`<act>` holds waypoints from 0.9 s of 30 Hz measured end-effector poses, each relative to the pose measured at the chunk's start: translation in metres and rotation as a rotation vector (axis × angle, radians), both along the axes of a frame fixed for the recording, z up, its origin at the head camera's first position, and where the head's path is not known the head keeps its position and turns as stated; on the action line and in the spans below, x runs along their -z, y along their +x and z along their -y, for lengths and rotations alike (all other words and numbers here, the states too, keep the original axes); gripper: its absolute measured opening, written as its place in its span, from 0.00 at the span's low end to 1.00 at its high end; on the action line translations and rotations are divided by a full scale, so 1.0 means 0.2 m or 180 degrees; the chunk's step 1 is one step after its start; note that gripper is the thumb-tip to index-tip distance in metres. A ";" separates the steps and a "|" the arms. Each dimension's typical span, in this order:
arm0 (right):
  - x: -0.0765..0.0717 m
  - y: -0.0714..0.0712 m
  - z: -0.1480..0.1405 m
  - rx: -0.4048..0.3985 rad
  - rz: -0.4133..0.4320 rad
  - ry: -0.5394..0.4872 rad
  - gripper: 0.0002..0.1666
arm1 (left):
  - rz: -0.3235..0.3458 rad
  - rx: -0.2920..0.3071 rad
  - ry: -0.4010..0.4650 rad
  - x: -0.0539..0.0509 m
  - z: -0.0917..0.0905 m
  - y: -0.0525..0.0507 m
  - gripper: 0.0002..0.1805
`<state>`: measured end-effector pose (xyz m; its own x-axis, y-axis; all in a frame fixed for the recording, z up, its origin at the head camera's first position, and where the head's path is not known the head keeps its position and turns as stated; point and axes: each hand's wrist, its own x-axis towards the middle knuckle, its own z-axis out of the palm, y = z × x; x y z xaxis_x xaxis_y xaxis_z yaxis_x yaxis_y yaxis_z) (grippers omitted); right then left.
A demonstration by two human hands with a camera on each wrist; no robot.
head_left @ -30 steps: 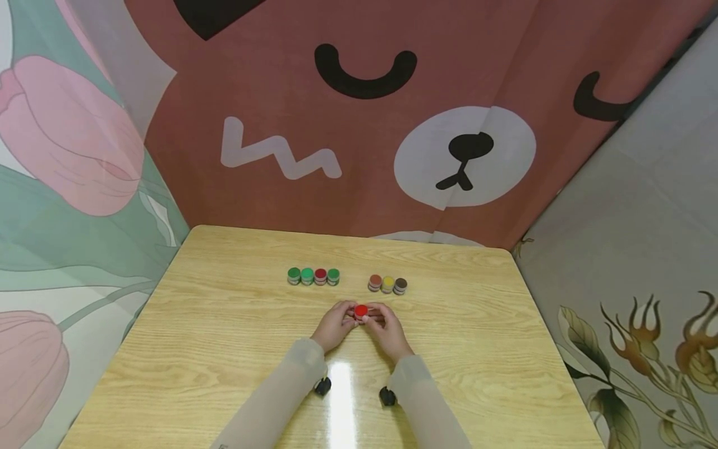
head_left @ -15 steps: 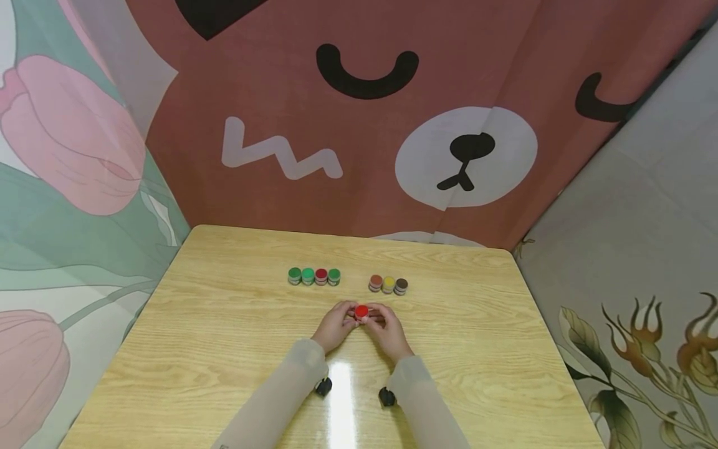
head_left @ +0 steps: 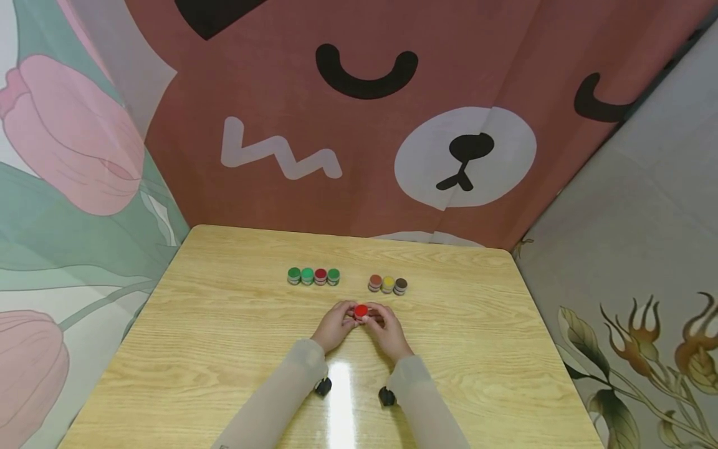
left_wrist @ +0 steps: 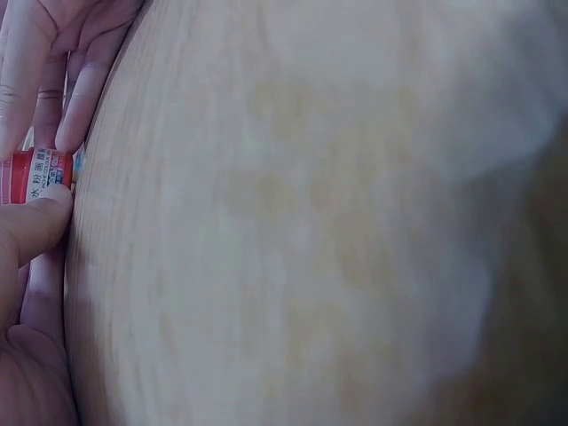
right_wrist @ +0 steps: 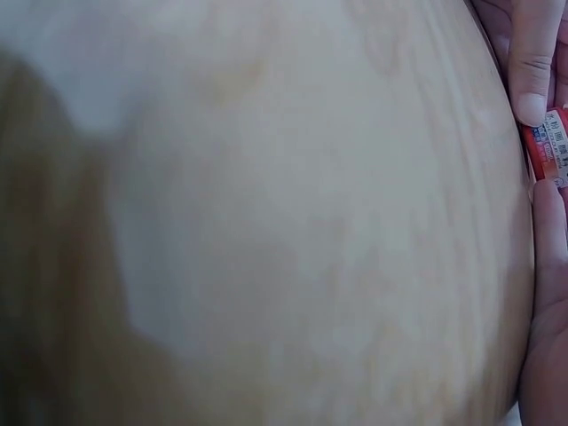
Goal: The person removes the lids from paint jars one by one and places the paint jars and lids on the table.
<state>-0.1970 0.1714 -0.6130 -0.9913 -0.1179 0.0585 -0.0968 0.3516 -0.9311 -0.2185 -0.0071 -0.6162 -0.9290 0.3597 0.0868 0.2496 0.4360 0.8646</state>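
Observation:
A small paint jar with a red lid [head_left: 361, 311] stands between my two hands near the table's middle. Chinese print shows on the white label of this paint jar [left_wrist: 46, 172] in the left wrist view. My left hand [head_left: 333, 328] grips it from the left, thumb against the label. From the right side my right hand [head_left: 388, 332] also holds it, with thumb and fingers around it. In the right wrist view, fingers partly cover the paint jar [right_wrist: 549, 151] at the right edge. The fingers hide much of its sides.
Behind the hands, a row of several jars with green and red lids [head_left: 314, 277] stands at left. To its right are three jars with orange-brown, yellow and dark lids [head_left: 387, 285]. The wooden table [head_left: 224, 337] meets a bear-print curtain [head_left: 280, 206] at the back.

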 end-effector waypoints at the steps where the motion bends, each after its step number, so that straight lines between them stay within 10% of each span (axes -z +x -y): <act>1: 0.00 0.00 0.00 -0.0005 0.0014 0.0007 0.21 | 0.0000 -0.0002 -0.0002 0.00 0.00 0.00 0.19; 27: 0.02 -0.01 -0.01 -0.0034 0.0054 -0.0171 0.19 | -0.0001 0.0016 0.0018 0.02 0.00 -0.01 0.19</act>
<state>-0.1987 0.1743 -0.6175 -0.9909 -0.1256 0.0481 -0.0842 0.3002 -0.9501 -0.2209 -0.0068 -0.6205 -0.9272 0.3638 0.0891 0.2520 0.4298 0.8670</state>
